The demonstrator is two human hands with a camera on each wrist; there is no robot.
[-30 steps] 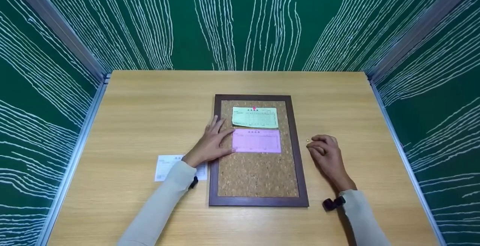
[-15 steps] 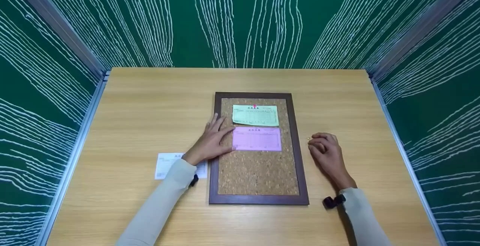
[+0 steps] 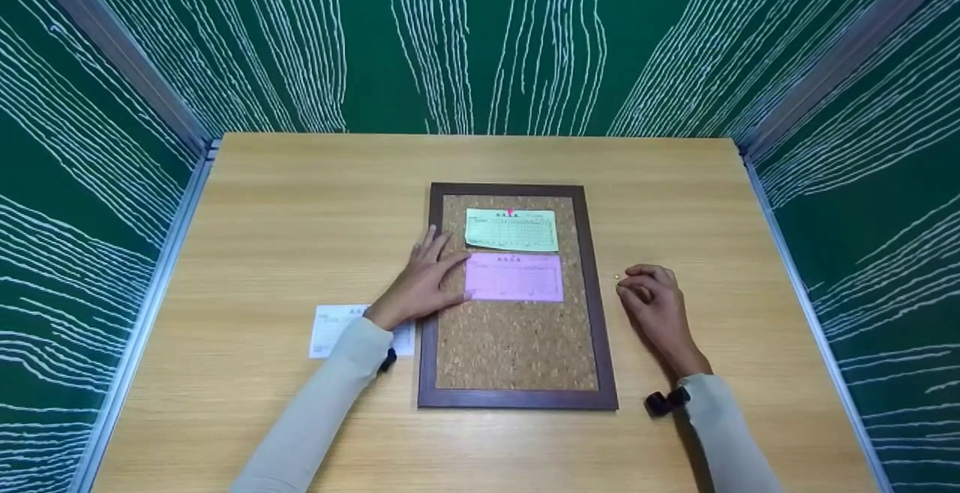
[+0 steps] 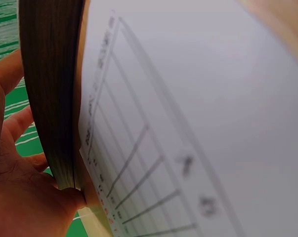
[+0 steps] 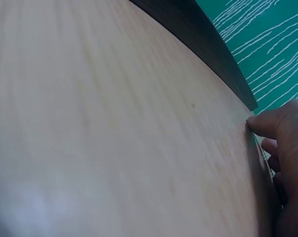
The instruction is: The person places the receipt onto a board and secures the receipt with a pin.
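In the head view my left hand (image 3: 420,283) rests spread over the left side of a brown-framed corkboard (image 3: 517,350). Its thumb and forefinger touch the left edge of a pink printed slip (image 3: 514,278) lying on the cork. Above that slip, a green printed slip (image 3: 511,230) bears a red pushpin (image 3: 510,211) at its top edge. To the right of the board, my right hand (image 3: 654,302) is low on the table, fingers bent. A tiny gold-coloured thing (image 3: 616,277) shows right at its fingertips; I cannot tell whether they pinch it.
A white printed slip (image 3: 337,328) lies left of the board, partly under my left forearm. The wooden table (image 3: 300,200) is bordered by green walls (image 3: 495,43) with white wavy lines. A dark wrist camera (image 3: 666,403) is strapped at my right wrist.
The head view has shifted a little, so the table and board appear slightly higher. Both hands keep almost the same places, and the slips stay where they were.
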